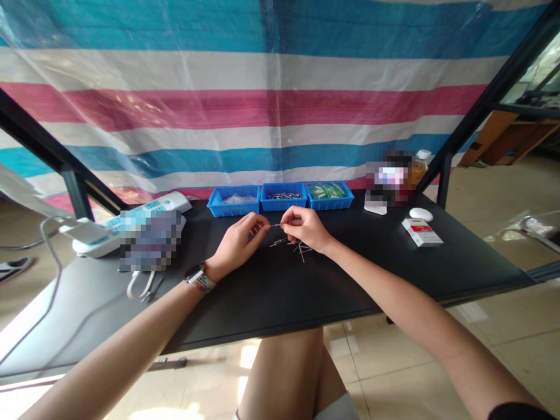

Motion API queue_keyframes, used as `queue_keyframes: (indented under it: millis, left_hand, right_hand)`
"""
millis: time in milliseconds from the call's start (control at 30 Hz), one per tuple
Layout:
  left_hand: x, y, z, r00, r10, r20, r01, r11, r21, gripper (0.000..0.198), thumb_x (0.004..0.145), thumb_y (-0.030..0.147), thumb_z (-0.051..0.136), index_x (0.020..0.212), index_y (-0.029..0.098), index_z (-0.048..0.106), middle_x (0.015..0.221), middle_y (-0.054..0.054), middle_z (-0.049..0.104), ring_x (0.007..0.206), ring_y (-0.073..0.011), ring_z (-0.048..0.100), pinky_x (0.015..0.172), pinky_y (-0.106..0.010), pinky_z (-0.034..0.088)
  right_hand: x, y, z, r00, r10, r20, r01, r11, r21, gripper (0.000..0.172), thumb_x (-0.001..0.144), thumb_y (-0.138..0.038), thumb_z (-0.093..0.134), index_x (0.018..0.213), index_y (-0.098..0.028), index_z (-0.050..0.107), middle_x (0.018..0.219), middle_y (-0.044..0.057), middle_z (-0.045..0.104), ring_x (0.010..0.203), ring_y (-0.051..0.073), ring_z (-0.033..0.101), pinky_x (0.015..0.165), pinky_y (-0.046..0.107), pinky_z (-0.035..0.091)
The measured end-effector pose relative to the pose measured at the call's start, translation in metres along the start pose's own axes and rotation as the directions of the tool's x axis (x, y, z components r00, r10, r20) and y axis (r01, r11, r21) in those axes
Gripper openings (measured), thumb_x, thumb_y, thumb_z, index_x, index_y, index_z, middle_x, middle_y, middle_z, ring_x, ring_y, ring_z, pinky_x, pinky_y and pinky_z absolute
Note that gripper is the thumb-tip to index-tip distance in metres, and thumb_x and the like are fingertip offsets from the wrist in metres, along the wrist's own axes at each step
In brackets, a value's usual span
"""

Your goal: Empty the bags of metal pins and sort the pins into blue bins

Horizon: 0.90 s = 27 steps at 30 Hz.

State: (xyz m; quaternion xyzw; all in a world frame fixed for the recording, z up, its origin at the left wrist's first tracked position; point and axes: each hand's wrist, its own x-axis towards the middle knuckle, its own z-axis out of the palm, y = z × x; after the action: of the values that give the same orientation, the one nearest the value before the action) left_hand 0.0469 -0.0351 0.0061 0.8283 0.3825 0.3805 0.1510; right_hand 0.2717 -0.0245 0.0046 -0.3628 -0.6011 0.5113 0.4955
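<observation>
My left hand (238,242) and my right hand (310,227) meet over the middle of the black table. Between their fingertips is a thin metal pin-like piece (275,225), possibly a rivet. My right thumb and index finger pinch its right end. At its left end, my left thumb and index finger are closed together. Several similar metal pieces (301,252) lie loose under and beside my right hand. Just beyond the hands, the middle blue bin (283,205) contains many small metal pieces, too small to name exactly.
A left blue bin (234,210) holds clear plastic bags, and a right one (330,204) green-and-white packets. A power strip (102,245) and cables occupy the left. On the right are a cigarette box (422,233), a white rounded object (420,214) and a bottle (420,166).
</observation>
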Motion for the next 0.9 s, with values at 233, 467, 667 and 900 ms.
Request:
queue_keyframes:
  millis: [233,467,667,900]
  left_hand:
    - [0.001,-0.004,0.006,0.987,-0.013,0.158,0.004,0.998,0.056,0.029,0.095,0.048,0.074,0.108,0.023,0.068,0.103,-0.006,0.071,0.089,-0.0225,0.07,0.079,-0.036,0.058]
    - [0.003,-0.008,0.008,0.956,0.089,0.28,-0.129,0.983,0.13,0.01,0.097,0.028,0.062,0.097,0.023,0.071,0.097,-0.005,0.073,0.092,-0.0242,0.067,0.087,-0.039,0.055]
    - [0.004,-0.009,0.006,0.958,0.072,0.276,-0.111,0.986,0.126,0.005,0.091,0.024,0.062,0.092,0.023,0.067,0.093,-0.005,0.072,0.09,-0.0241,0.065,0.084,-0.038,0.054]
    - [0.004,-0.01,0.004,0.987,0.063,0.151,-0.077,0.993,0.09,0.009,0.096,0.03,0.061,0.095,0.023,0.068,0.094,-0.004,0.073,0.09,-0.0229,0.067,0.085,-0.037,0.054]
  right_hand:
    - [0.033,0.005,-0.03,0.939,-0.082,-0.333,0.064,0.996,-0.066,0.059,0.082,-0.058,0.079,0.125,-0.019,0.069,0.095,0.004,0.077,0.046,0.011,0.066,0.041,0.022,0.053]
    - [0.021,0.014,-0.04,0.932,-0.161,-0.325,0.087,0.969,-0.231,0.03,0.091,-0.046,0.068,0.103,-0.019,0.07,0.068,-0.004,0.065,0.039,0.008,0.054,0.037,0.02,0.039]
    - [0.01,0.017,-0.02,0.98,-0.139,-0.14,0.093,0.952,-0.293,0.021,0.092,-0.035,0.061,0.104,-0.019,0.071,0.069,-0.005,0.064,0.042,0.009,0.053,0.044,0.022,0.04]
    - [-0.002,0.011,-0.009,0.945,-0.309,0.112,0.321,0.793,-0.518,0.011,0.094,-0.022,0.065,0.1,-0.02,0.074,0.083,0.0,0.07,0.063,0.013,0.059,0.065,0.026,0.047]
